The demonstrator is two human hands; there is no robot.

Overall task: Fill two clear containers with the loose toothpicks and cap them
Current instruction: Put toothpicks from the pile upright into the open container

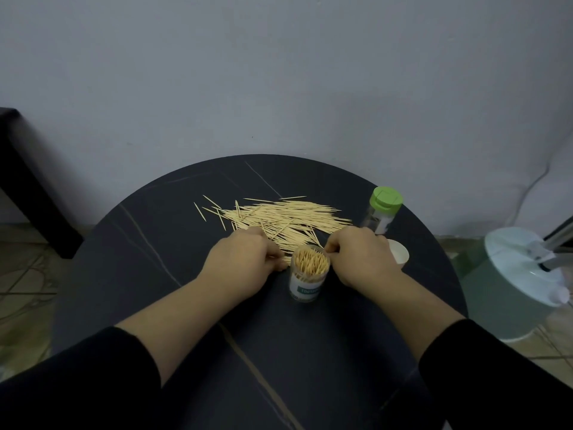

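Beside the jar (307, 274), left hand (245, 262) grips toothpicks (288, 221).

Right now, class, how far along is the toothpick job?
Done: the open jar looks packed with toothpicks. In hand: the left hand grips more from the loose pile; the right hand is at the jar's rim. Left: cap this jar, perhaps with the white lid, then clear the pile into the green-capped jar, which looks empty.

You have a black table (310, 352) veined with thin pale lines, black sleeves (93, 383), pale tan toothpicks (288, 218), a clear container (307, 276) with a white-and-green label (307, 290), and a second container (379, 217) capped light green
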